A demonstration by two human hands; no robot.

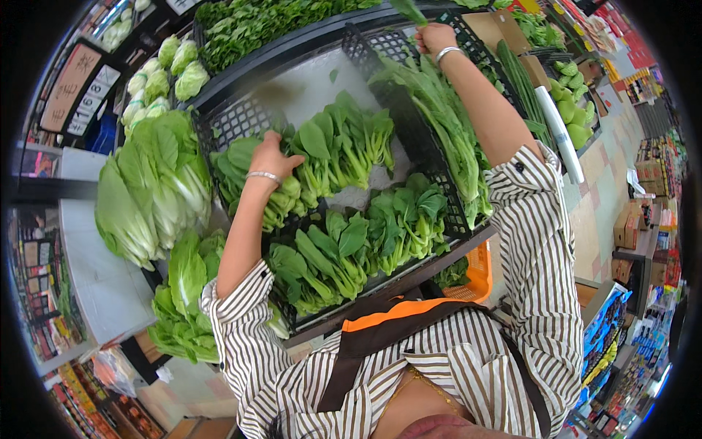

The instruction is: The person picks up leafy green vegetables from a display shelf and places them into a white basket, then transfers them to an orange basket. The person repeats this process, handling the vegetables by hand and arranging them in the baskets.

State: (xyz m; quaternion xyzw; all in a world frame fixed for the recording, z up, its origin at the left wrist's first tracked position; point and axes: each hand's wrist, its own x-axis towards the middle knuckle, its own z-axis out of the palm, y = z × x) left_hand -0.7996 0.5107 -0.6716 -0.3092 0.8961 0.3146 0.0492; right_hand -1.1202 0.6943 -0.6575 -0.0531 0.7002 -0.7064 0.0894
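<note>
My left hand [272, 158] rests on leafy green bok choy [238, 156] at the left of the display, thumb apart from the fingers; whether it grips any is hidden. Rows of bok choy [334, 148] continue to its right, with more bunches [323, 258] nearer my body. At the upper right, my right hand [436, 39] pinches a green leaf [408, 11] above a black plastic crate [460, 211]. Long leafy greens [444, 126] lie in that crate, below my right hand and beside my forearm.
Pale-stemmed cabbages [159, 192] are heaped at the left, with round lettuces [186, 71] behind. Dark leafy greens [263, 27] fill the far tray. An orange basket [481, 271] sits under the display's front edge [395, 282]. A white roll [559, 134] lies at the right, near gourds [576, 115].
</note>
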